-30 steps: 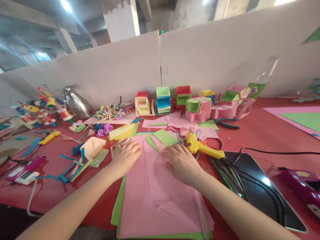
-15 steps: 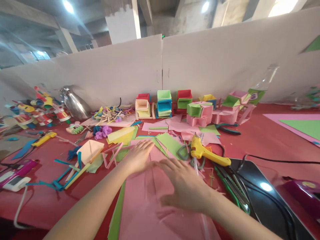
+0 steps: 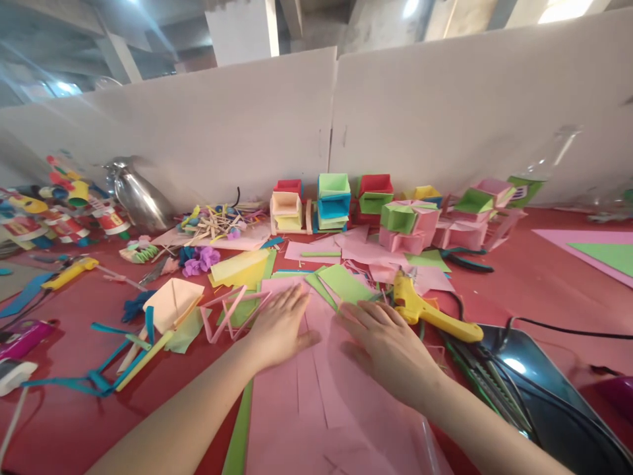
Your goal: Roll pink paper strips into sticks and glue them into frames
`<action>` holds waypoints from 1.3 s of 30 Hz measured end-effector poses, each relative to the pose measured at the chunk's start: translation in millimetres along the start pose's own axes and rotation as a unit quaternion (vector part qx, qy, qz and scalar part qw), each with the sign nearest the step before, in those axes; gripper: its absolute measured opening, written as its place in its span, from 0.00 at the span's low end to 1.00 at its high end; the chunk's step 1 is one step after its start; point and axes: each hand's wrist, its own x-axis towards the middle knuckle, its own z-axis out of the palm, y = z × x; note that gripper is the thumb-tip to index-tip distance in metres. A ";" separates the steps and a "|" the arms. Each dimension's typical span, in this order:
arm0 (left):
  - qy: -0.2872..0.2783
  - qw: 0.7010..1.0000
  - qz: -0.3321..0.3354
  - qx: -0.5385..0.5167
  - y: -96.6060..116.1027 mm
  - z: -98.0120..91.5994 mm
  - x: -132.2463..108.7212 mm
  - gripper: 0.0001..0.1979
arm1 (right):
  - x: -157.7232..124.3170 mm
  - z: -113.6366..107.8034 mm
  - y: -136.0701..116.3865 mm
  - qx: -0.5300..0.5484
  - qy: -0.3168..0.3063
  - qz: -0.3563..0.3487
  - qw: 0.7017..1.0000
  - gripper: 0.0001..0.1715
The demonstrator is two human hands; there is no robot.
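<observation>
Holding both hands low, palms down, I have the pink paper lying lengthwise in front of me, on top of green paper that shows along its left edge. My left hand is open, fingers laid out together near the far left of the pink, thumb off to the side, gripping nothing. My right hand is open too, fingertips beside the small green pieces; I can't tell whether its palm presses or hovers. I'd judge this step to be steadying or sorting loose paper. The next move seems to call for light fingertips that lift one layer without dragging the others, my right hand keeping clear of the yellow glue gun.
</observation>
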 end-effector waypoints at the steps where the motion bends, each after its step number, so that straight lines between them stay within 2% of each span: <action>1: -0.004 1.000 -0.003 0.003 0.3 -0.1 -0.1 0.40 | 0.6 1.9 1.7 -0.016 0.004 0.002 1.000 0.16; 4: -0.007 1.000 -0.006 0.018 1.2 -0.2 -0.7 0.40 | 1.6 5.4 4.0 -0.087 0.015 0.026 0.996 0.16; 8: -0.004 1.000 -0.005 0.028 1.2 0.2 -1.1 0.39 | 2.3 2.7 13.6 -0.170 -0.021 0.063 0.983 0.19; 12: 0.000 1.000 -0.004 0.023 0.6 0.9 -1.1 0.39 | 1.8 -3.5 32.8 -0.183 -0.027 0.093 0.978 0.22; 15: 0.002 1.000 -0.008 0.009 0.3 0.6 -1.1 0.40 | 1.8 -9.1 37.1 -0.182 -0.019 0.091 0.979 0.21; 18: 0.001 1.000 -0.010 -0.017 -0.2 -0.4 -1.3 0.40 | 0.0 -14.2 20.5 -0.100 0.000 0.053 0.994 0.17; 19: 0.002 1.000 -0.011 -0.028 -0.4 -0.8 -1.2 0.41 | -1.9 -15.3 11.0 -0.040 0.002 0.026 0.999 0.19; 21: 0.005 0.999 -0.013 -0.050 -1.0 -1.6 -0.7 0.39 | -7.6 -15.8 -10.0 0.067 -0.038 -0.051 0.996 0.27; 24: 0.022 0.996 -0.027 -0.079 -1.9 -2.8 0.4 0.33 | -16.3 -13.0 -35.2 0.098 -0.077 -0.043 0.991 0.34; 27: 0.051 0.994 -0.028 -0.095 -2.6 -4.1 0.4 0.27 | -19.4 -9.4 -44.4 0.087 -0.091 -0.036 0.991 0.29; 29: 0.064 0.993 -0.023 -0.101 -2.5 -4.7 -0.2 0.25 | -19.4 -8.9 -44.3 0.076 -0.080 -0.042 0.993 0.24; 33: 0.070 0.992 -0.022 -0.106 -0.1 -5.3 -0.8 0.22 | -20.6 -11.4 -42.8 0.041 -0.003 -0.103 0.994 0.07; 36: 0.074 0.990 -0.005 -0.116 0.7 -5.4 0.1 0.19 | -22.6 -11.2 -43.0 0.030 0.047 -0.154 0.986 0.11; 39: 0.081 0.986 0.007 -0.143 -1.3 -7.1 0.1 0.17 | -22.1 -11.0 -41.1 0.058 0.062 -0.110 0.990 0.10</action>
